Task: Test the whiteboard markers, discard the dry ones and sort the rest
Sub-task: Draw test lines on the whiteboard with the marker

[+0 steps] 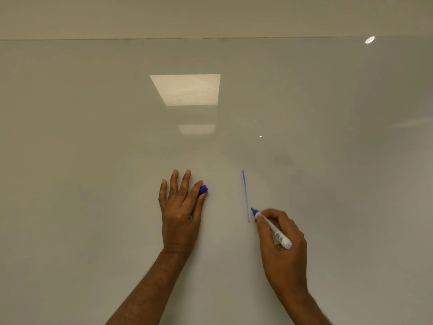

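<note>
Left hand (179, 212) lay flat on the glossy white whiteboard (93, 137), pinching a small blue plastic cap (203, 190). Rightwards ran a thin blue stroke (245, 195); just past its lower end the right hand (283, 249) gripped the white-barrelled blue marker (273, 228), nib slanting up-left toward that cap.

Presses left hand (179, 214) flat against whiteboard (93, 160), fingers straight, pinching blue cap (203, 190) between thumb and forefinger. Grips white marker (273, 228) in right hand (284, 252), blue tip just beside lower end of thin blue line (245, 195). Higher up, reflected square ceiling light (187, 90).
</note>
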